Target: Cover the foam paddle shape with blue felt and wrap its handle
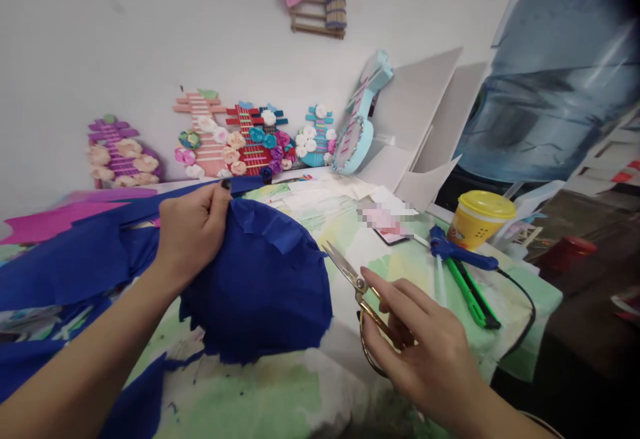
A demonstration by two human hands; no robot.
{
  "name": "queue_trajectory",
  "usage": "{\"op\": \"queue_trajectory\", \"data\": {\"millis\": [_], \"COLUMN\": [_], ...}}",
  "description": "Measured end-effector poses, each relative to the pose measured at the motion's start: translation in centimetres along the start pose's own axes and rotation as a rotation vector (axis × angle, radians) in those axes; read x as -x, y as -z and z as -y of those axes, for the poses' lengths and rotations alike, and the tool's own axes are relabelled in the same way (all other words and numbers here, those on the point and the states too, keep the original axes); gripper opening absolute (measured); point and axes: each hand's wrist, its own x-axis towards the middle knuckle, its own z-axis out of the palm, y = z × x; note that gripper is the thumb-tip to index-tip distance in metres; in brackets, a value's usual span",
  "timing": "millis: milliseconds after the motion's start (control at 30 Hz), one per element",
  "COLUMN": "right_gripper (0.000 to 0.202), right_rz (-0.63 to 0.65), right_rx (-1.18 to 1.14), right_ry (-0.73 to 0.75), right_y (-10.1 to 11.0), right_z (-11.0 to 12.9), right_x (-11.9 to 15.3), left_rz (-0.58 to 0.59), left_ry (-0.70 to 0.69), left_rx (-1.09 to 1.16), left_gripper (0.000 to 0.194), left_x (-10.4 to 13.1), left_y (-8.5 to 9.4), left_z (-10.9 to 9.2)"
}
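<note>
A rounded piece covered in dark blue paper or cloth [270, 292] is tilted up over the table, its edge cut into small tabs. My left hand [195, 226] grips it at the upper left, thumb on top, the other fingers curled out of sight. In my right hand [420, 339] is a pair of gold-handled scissors [359, 284], my fingers through the loops. The blades are nearly closed and their tips lie just beside the right edge of the blue piece. Loose blue sheets [65, 259] lie to the left, under and beyond my left forearm.
Right of my right hand lie a blue glue gun [463, 252] with a cord and a green utility knife [473, 292]. Behind them stand a yellow tub [480, 219] and a large water bottle [555, 79]. Flower-decorated lute shapes [245, 139] lean along the wall near white boards [425, 99].
</note>
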Motion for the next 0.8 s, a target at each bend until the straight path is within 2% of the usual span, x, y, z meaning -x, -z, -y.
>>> {"op": "queue_trajectory", "data": {"millis": [133, 233, 400, 567, 800], "right_gripper": [0.042, 0.039, 0.038, 0.034, 0.031], "right_rz": [-0.094, -0.092, -0.066, -0.081, -0.157], "right_rx": [0.076, 0.095, 0.037, 0.091, 0.270], "right_ry": [0.123, 0.161, 0.235, 0.328, 0.401], "right_y": [-0.2, -1.3, -3.4, -5.0, -5.9], "right_z": [-1.1, -2.4, -3.1, -2.7, -2.2], "right_x": [-2.3, -3.8, -5.6, -6.7, -7.4], "left_rz": [-0.142, -0.212, -0.338, -0.349, -0.328], "left_ry": [0.034, 0.094, 0.102, 0.204, 0.195], "left_rx": [-0.022, 0.028, -0.032, -0.053, -0.076], "left_gripper": [0.039, 0.036, 0.036, 0.036, 0.034], "left_x": [0.0, 0.8, 1.9, 2.5, 2.6], "left_y": [0.7, 0.5, 0.4, 0.6, 0.9], "left_z": [0.6, 1.3, 3.1, 4.8, 4.5]}}
